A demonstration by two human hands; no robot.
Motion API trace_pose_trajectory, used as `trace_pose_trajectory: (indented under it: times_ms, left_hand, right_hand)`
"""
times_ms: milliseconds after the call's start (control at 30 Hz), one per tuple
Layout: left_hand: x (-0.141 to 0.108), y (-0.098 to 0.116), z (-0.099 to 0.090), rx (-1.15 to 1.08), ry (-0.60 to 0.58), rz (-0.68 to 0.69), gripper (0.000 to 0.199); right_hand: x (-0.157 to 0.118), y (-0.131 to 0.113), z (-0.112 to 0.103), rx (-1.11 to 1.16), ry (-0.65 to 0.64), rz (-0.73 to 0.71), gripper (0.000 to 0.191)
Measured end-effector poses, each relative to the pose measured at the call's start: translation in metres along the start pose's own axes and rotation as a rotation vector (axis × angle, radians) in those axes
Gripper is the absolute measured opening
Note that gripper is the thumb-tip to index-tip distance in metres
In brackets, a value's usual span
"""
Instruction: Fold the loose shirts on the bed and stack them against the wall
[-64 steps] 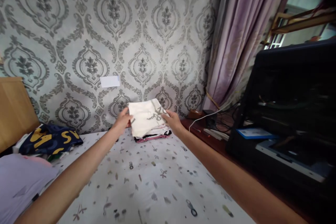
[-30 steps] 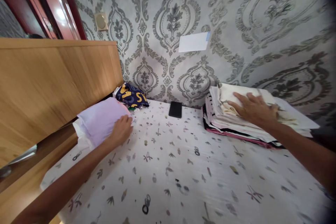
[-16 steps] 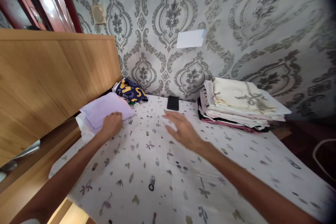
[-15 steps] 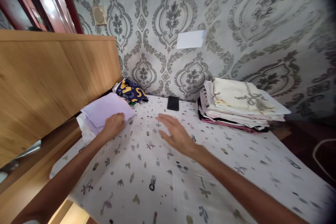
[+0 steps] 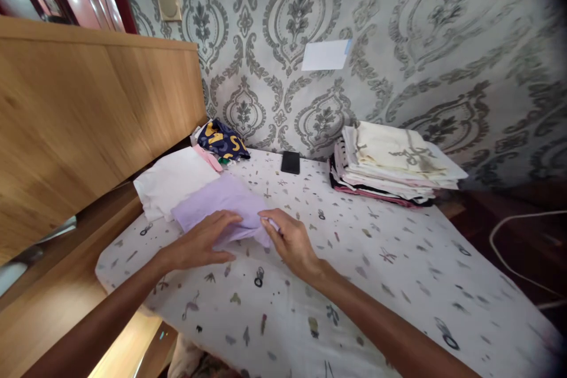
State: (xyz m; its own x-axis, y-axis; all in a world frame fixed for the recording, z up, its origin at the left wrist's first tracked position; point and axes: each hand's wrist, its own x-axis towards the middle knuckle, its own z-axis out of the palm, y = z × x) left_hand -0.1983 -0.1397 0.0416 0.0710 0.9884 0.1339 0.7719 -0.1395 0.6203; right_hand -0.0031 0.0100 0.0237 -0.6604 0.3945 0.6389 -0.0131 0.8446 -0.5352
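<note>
A lavender cloth garment (image 5: 221, 201) lies partly bunched on the patterned white bed sheet (image 5: 301, 307), its left part overlapping a white garment (image 5: 177, 177). My right hand (image 5: 292, 242) pinches the lavender garment's right corner between thumb and fingers. My left hand (image 5: 201, 242) is at the garment's near edge, thumb and fingers apart, with the fingertips over the cloth. Behind the white garment a strip of pink cloth (image 5: 207, 157) shows.
A navy cloth with yellow print (image 5: 224, 140) lies by the wooden board (image 5: 101, 118). A black phone-like rectangle (image 5: 290, 162) rests near the wall. Stacked folded clothes (image 5: 390, 159) stand at the right, and a white cable (image 5: 496, 236) hangs beyond the bed's edge.
The lavender garment has come toward the middle, off the white garment, uncovering it and the pink cloth. My right hand has closed on its corner; my left hand has opened.
</note>
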Motion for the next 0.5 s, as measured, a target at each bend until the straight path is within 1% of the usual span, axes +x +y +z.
trace_pose_trajectory:
  times_ms: [67,100,167,233,300,367,433,467,500]
  left_hand:
    - [-0.010,-0.019,0.004,0.286,-0.008,-0.050,0.063]
    - [-0.014,-0.029,0.004,0.411,0.021,-0.088,0.064]
    - [-0.020,-0.048,0.002,0.599,0.124,-0.177,0.064]
    - [-0.024,-0.064,-0.004,0.669,0.233,-0.268,0.060]
    - [-0.024,-0.078,-0.013,0.585,0.316,-0.357,0.049]
    - [-0.023,-0.084,-0.024,0.335,0.382,-0.431,0.037]
    - [-0.019,-0.081,-0.036,0.018,0.457,-0.466,0.030]
    - [-0.016,-0.076,-0.043,-0.103,0.499,-0.478,0.030]
    - [-0.013,-0.067,-0.051,-0.174,0.539,-0.493,0.030]
  right_hand:
    - [0.000,-0.006,-0.017,0.035,0.018,0.038,0.026]
    - [0.000,-0.009,-0.026,0.049,0.020,0.053,0.025]
    - [0.000,-0.017,-0.048,0.059,0.014,0.074,0.023]
    - [0.001,-0.027,-0.070,0.039,0.020,0.077,0.021]
    - [-0.001,-0.040,-0.092,-0.001,0.048,0.058,0.019]
    - [-0.004,-0.055,-0.112,-0.052,0.089,0.037,0.016]
    - [-0.010,-0.071,-0.132,-0.111,0.168,0.020,0.013]
    - [-0.013,-0.079,-0.142,-0.145,0.226,0.031,0.011]
    - [-0.016,-0.085,-0.152,-0.180,0.287,0.067,0.011]
